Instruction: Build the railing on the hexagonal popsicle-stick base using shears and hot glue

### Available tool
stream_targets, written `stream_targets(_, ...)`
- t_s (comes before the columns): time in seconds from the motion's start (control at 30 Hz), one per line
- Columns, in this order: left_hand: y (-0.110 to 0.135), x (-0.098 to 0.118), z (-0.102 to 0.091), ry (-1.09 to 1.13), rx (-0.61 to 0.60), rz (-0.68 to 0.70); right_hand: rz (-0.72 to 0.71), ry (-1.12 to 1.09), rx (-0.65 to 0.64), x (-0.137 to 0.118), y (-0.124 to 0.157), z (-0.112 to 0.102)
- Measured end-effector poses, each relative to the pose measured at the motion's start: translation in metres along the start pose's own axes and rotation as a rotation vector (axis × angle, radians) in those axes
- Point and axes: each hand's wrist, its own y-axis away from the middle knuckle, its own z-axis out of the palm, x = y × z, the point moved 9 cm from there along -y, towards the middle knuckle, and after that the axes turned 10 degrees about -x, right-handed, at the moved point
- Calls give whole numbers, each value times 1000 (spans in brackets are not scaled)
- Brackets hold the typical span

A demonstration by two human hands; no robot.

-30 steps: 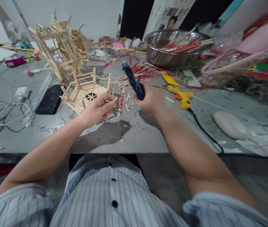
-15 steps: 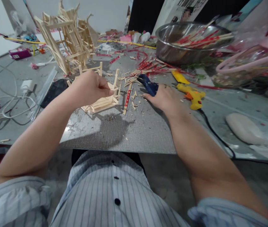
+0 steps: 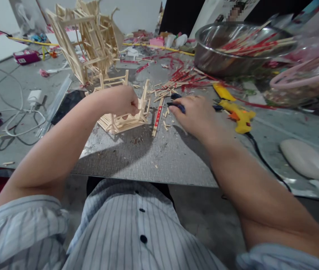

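Note:
My left hand (image 3: 122, 100) is closed in a pinch over a small frame of wooden sticks (image 3: 120, 125). What its fingertips hold, if anything, is hidden. My right hand (image 3: 194, 114) is wrapped round a dark blue tool (image 3: 178, 107) that looks like pliers, just above the table. Between the hands lies a stick with a red printed band (image 3: 158, 116). Short cut stick pieces (image 3: 165, 125) are scattered beside it. Behind the left hand rises a taller tilted structure of glued sticks (image 3: 92, 48).
A yellow glue gun (image 3: 243, 119) with a black cord lies right of my right hand. Behind it stand a steel basin (image 3: 204, 60) of red-wrapped sticks and a pink-rimmed container (image 3: 285, 80). A white charger (image 3: 35, 96) with cable and a dark phone-like slab (image 3: 66, 107) are left.
My right hand has lifted and turned the dark blue tool, its fingers now further round it. My left hand stays over the small frame, fingers curled tighter. The whole view has shifted slightly.

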Motion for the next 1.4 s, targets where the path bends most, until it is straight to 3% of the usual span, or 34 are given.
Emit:
stream_targets(0.1, 2, -1, 3, -57, -45, 6, -139, -185, -63, -28, -10, 7)
stream_targets(0.23, 1, -5, 6, -33, -56, 72, -173, -500, -200, -43, -25, 31)
stream_targets(0.37, 1, -13, 8, -32, -58, -20, -211, -681, -139, -48, -31, 36)
stream_targets(0.67, 9, -7, 4, 44, -36, 10, -229, -720, -30, -56, -31, 36)
stream_targets(0.87, 12, -6, 5, -5, -42, -29, -239, -708, -21, -57, -29, 36)
stream_targets(1.4, 10, -4, 4, 14, 6, 21, -233, -674, -27, -57, -28, 38)
